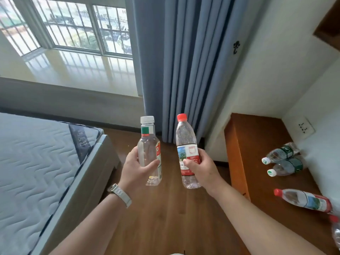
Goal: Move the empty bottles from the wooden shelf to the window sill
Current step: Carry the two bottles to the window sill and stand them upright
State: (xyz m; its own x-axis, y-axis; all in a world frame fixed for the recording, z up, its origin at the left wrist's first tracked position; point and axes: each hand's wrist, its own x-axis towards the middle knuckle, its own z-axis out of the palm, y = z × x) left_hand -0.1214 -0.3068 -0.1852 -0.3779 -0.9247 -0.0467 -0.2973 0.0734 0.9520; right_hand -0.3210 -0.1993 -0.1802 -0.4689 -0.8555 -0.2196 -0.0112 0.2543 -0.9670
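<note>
Left hand (137,170) clamped on white-capped clear bottle (149,144), upright. Right hand (201,167) clamped on red-capped bottle (185,148), upright, just beside it. Window sill (79,74) ahead-left of hands. Wooden shelf (257,144) right of right hand, carrying two green-labelled bottles (282,153) and red-labelled bottle (303,199), lying flat.

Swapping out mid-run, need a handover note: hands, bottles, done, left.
Left hand: holds the white-capped bottle, upright.
Right hand: holds the red-capped bottle, upright.
Both over the floor, facing the window sill, which shows no bottles yet.
Wooden shelf: two green-label bottles and, a red-label bottle, another at the frame's edge, all lying down.
Left: set down these two, then fetch the rest.
</note>
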